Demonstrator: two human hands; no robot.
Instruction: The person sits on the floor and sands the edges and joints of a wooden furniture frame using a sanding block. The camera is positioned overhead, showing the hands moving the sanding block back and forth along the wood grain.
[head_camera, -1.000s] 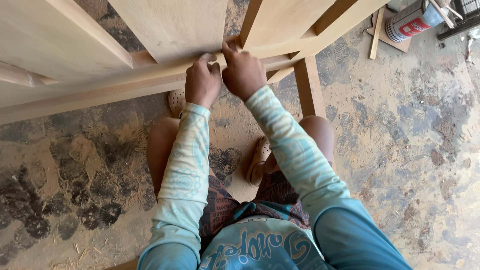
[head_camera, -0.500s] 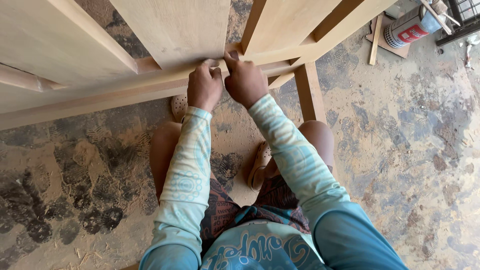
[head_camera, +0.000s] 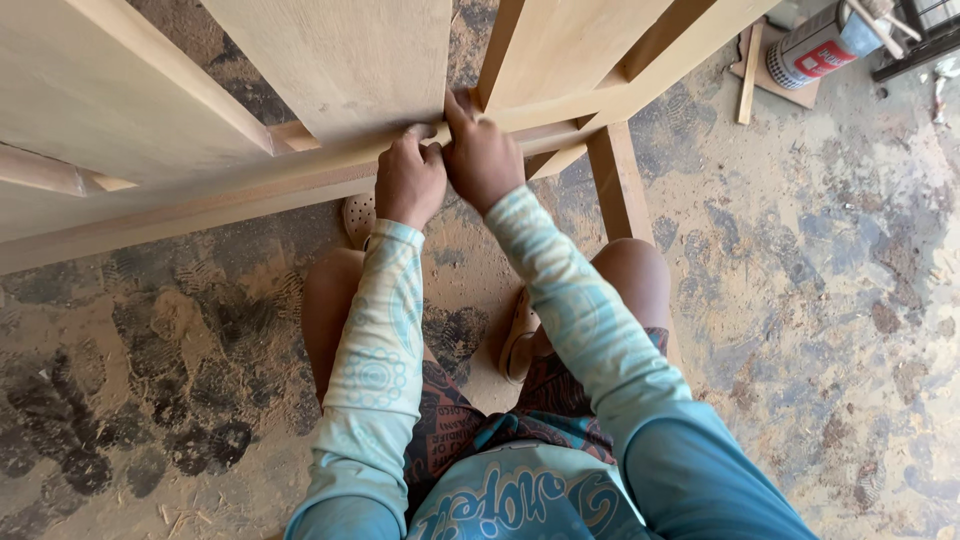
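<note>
Wooden rail (head_camera: 250, 185) under both hands' fingers (head_camera: 420, 135)

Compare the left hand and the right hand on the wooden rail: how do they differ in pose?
The left hand is curled into a loose fist, its fingers folded on the wooden rail. The right hand lies flatter and reaches further up, one finger stretched over the rail's edge. Both press on the rail, side by side and touching.
</note>
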